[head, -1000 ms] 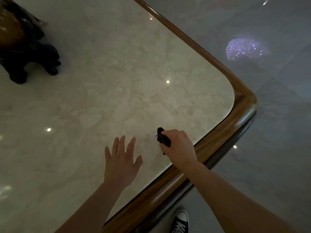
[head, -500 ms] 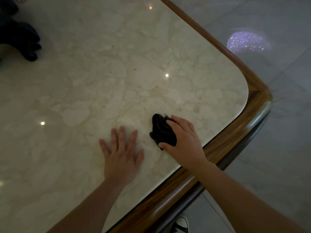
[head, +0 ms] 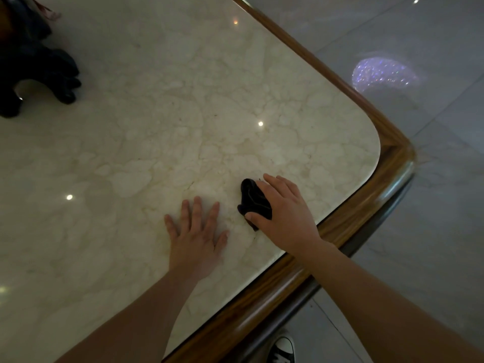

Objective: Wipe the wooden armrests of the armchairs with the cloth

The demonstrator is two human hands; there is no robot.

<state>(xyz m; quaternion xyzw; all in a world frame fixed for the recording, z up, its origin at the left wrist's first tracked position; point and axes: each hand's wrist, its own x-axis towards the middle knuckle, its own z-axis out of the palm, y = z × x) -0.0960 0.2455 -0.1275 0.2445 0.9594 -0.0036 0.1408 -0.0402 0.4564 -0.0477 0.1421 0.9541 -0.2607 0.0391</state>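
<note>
A small dark cloth (head: 252, 199) lies bunched on the cream marble table top (head: 183, 113), near its rounded corner. My right hand (head: 284, 212) rests over the cloth, fingers spread across it and thumb against its near edge. My left hand (head: 195, 235) lies flat on the marble just left of the cloth, fingers apart, holding nothing. No armchair or armrest is in view.
A rounded wooden rim (head: 377, 195) frames the table along the right and near sides. A dark carved ornament (head: 31, 58) stands at the far left. Grey tiled floor (head: 432, 231) lies beyond the rim, with my black sneaker (head: 282, 349) below the edge.
My right hand came down from a raised fist onto the marble with the cloth, which spread out under the fingers. My left hand settled flat on the table.
</note>
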